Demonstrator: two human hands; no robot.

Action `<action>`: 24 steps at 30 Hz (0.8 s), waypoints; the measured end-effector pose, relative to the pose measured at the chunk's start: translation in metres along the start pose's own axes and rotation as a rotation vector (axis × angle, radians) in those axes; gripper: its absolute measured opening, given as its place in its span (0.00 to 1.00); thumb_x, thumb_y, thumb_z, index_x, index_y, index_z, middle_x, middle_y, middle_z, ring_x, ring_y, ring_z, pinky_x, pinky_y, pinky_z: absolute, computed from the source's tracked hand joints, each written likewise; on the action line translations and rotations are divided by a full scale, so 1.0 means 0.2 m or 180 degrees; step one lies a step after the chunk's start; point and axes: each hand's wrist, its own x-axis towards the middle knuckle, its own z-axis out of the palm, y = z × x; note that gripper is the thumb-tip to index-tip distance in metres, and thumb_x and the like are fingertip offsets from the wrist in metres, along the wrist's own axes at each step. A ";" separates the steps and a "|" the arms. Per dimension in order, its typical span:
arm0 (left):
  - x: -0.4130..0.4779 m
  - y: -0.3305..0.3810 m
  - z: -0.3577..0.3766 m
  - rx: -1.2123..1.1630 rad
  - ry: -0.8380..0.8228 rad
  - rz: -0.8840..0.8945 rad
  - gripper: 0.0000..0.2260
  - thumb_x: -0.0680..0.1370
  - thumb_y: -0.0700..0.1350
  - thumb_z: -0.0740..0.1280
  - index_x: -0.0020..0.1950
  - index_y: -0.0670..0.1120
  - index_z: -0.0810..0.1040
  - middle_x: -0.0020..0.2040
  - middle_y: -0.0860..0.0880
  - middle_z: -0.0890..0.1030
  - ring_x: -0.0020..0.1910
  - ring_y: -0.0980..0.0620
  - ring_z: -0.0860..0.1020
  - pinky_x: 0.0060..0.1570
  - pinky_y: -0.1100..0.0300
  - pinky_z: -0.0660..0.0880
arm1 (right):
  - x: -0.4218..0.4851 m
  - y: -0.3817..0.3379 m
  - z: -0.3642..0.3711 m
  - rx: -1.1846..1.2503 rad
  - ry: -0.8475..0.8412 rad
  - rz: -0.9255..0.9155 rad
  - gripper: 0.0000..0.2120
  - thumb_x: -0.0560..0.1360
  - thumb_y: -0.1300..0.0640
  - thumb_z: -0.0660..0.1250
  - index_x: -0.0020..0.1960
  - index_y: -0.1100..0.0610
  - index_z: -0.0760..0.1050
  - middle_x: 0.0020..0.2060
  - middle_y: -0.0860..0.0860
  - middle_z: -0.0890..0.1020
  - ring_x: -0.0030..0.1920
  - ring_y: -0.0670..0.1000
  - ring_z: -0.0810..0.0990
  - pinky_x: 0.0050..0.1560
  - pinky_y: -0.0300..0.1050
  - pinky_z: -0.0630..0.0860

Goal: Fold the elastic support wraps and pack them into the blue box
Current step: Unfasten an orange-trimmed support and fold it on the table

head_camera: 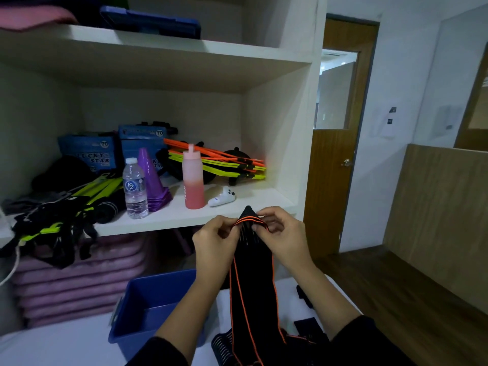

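Left hand point(215, 243): I am pinching the wrap point(253, 283) at its top edge.
Right hand point(286, 237): pinching the same edge.
Wrap: hanging down between my forearms, just right of the box point(158, 299).

Raised close together, left hand point(215, 243) and right hand point(286, 235) each pinch the wrap point(253, 286) in a fingertip grip.

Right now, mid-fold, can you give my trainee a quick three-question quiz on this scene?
1. True or false: the left hand and right hand both pinch the top end of the black wrap.
2. The open blue box sits: A) left of the wrap, B) up on the shelf, C) right of the wrap.
3. What colour are the wrap's edge stripes?
Key: 1 true; 2 A; 3 orange.
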 end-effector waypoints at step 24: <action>-0.04 -0.43 -0.59 -0.0109 -0.0252 -0.0860 0.09 0.74 0.40 0.68 0.41 0.55 0.79 0.37 0.52 0.83 0.37 0.54 0.80 0.42 0.54 0.77 | -0.11 -0.07 0.62 0.1065 -0.1491 0.0766 0.14 0.76 0.64 0.65 0.59 0.52 0.70 0.53 0.48 0.79 0.53 0.41 0.78 0.49 0.27 0.73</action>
